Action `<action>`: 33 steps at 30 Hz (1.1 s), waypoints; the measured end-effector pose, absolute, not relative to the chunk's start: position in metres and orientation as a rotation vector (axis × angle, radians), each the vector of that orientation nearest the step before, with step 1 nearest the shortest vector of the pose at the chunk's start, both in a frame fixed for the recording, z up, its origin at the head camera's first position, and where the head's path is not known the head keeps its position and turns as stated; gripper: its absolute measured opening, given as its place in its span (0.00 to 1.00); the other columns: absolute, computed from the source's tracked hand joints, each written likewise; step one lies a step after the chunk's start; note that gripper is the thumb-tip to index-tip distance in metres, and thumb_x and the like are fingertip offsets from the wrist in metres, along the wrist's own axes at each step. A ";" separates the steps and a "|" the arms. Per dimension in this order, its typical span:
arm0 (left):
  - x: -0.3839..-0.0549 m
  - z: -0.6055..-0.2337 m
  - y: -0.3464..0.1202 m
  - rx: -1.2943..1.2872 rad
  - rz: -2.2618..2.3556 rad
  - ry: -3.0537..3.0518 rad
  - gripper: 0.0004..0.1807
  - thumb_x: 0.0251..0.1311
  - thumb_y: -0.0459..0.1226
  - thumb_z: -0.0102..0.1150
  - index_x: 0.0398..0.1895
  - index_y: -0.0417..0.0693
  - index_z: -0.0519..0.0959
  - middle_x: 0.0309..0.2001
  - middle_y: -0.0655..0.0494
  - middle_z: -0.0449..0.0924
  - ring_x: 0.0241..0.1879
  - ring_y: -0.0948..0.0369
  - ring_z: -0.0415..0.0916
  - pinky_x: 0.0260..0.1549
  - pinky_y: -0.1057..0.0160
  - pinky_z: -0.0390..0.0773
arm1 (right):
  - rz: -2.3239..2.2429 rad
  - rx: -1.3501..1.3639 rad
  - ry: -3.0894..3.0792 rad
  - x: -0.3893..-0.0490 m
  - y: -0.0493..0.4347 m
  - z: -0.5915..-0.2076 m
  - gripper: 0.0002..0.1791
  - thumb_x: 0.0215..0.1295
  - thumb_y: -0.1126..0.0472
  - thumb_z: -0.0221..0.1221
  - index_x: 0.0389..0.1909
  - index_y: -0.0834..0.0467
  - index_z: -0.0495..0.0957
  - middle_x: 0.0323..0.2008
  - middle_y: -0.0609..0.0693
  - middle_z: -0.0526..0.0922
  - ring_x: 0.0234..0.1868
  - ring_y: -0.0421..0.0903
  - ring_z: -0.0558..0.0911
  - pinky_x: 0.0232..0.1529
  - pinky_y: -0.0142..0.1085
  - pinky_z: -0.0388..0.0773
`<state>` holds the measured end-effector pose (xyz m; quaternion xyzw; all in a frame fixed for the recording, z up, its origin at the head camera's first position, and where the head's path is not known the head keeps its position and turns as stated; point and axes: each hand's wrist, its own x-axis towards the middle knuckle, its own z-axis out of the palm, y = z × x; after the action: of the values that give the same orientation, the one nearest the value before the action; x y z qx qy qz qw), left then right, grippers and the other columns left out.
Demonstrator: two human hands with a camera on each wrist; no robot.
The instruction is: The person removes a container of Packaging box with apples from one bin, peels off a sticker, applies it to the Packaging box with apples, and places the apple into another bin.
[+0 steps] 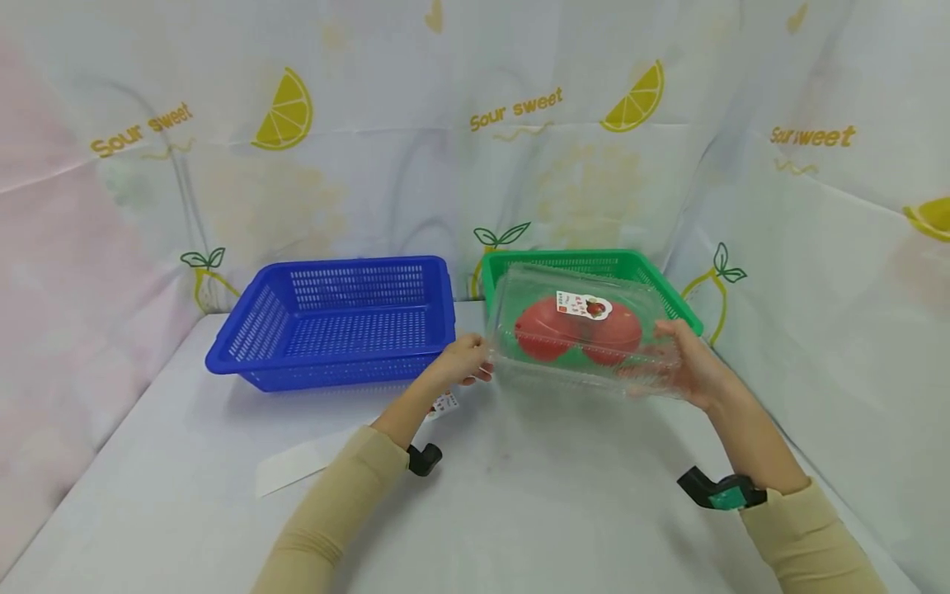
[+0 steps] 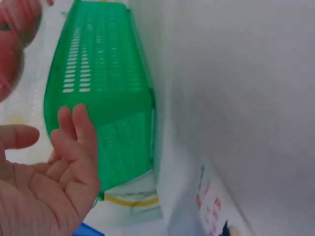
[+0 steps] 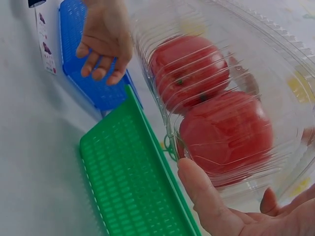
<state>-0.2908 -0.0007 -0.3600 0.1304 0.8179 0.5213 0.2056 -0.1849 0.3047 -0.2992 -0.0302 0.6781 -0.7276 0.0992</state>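
Observation:
A clear plastic clamshell box (image 1: 512,289) holds two red tomatoes (image 3: 224,132) and carries a white label (image 1: 584,305) on its lid. My right hand (image 1: 693,367) grips the box by its right end, its thumb along the edge in the right wrist view. The box is tilted and overlaps the green basket (image 1: 623,262) in the head view. At the box's left end is my left hand (image 1: 463,360); the left wrist view shows its fingers loosely bent, with nothing in the palm.
Left of the green basket stands a blue basket (image 1: 330,365) with nothing visible inside. A white strip of paper (image 1: 293,468) with printed labels (image 1: 444,404) at its far end lies partly under my left forearm. A printed cloth (image 1: 401,190) hangs behind the baskets.

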 end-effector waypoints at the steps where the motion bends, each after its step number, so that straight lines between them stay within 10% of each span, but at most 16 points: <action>1: -0.291 -0.362 0.002 0.350 1.439 2.300 0.18 0.67 0.46 0.40 0.46 0.41 0.70 0.38 0.44 0.79 0.32 0.59 0.79 0.23 0.66 0.70 | -2.153 -0.092 2.001 -0.185 0.305 -0.299 0.18 0.69 0.45 0.36 0.51 0.52 0.53 0.46 0.52 0.70 0.41 0.55 0.81 0.36 0.53 0.77; 16: -0.295 -0.368 0.015 0.258 1.546 2.232 0.21 0.69 0.47 0.37 0.54 0.41 0.67 0.37 0.44 0.77 0.31 0.58 0.77 0.23 0.67 0.68 | -2.212 -0.066 1.948 -0.191 0.312 -0.302 0.16 0.69 0.47 0.36 0.50 0.51 0.60 0.44 0.51 0.73 0.40 0.56 0.81 0.36 0.54 0.76; 24: -0.301 -0.368 0.024 0.265 1.588 2.220 0.18 0.69 0.44 0.37 0.51 0.40 0.67 0.42 0.37 0.76 0.36 0.51 0.79 0.20 0.68 0.67 | -2.199 0.004 1.962 -0.198 0.313 -0.298 0.24 0.68 0.45 0.35 0.57 0.52 0.41 0.56 0.63 0.54 0.41 0.55 0.80 0.37 0.53 0.76; 33: -0.306 -0.370 0.032 0.257 1.585 2.217 0.18 0.69 0.44 0.38 0.46 0.38 0.69 0.32 0.45 0.77 0.32 0.51 0.79 0.15 0.70 0.64 | -2.185 -0.010 1.970 -0.204 0.315 -0.294 0.33 0.67 0.46 0.34 0.65 0.53 0.30 0.57 0.64 0.54 0.42 0.56 0.78 0.39 0.53 0.76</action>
<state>-0.3056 0.0318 -0.3703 0.0920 0.7934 0.5673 0.2005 -0.2040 0.3152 -0.2937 -0.0034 0.6663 -0.7390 0.0995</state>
